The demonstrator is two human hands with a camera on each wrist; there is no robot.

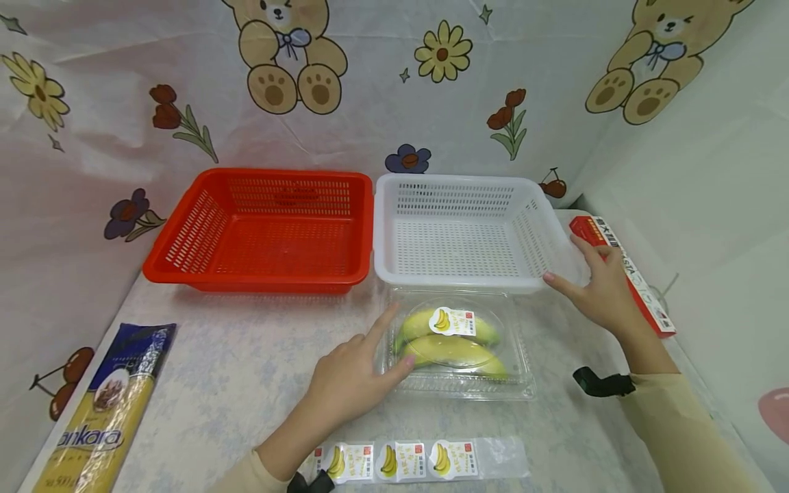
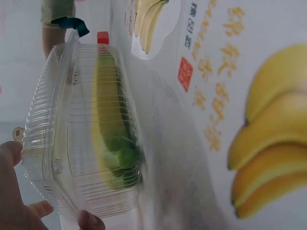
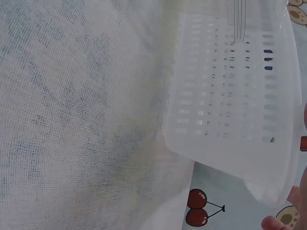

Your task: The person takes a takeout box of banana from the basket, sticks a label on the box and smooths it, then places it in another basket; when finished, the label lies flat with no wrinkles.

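A clear plastic clamshell box (image 1: 518, 373) with yellow-green bananas (image 1: 456, 350) inside stands before the white basket; a banana label (image 1: 453, 322) is on its lid. My left hand (image 1: 351, 373) lies at the box's left side, index finger stretched along the edge and thumb near the lid. In the left wrist view, its fingers (image 2: 12, 153) are beside the lid. At the front right corner of the white basket (image 1: 468, 279), my right hand (image 1: 600, 284) has thumb and index spread along the rim. Only fingertips (image 3: 293, 195) of it show in the right wrist view.
A red basket (image 1: 277, 274) stands left of the white one. A strip of banana labels (image 1: 401, 460) lies at the front. A pasta packet (image 1: 101, 418) lies at the left, and a red and white box (image 1: 641, 287) lies along the right wall.
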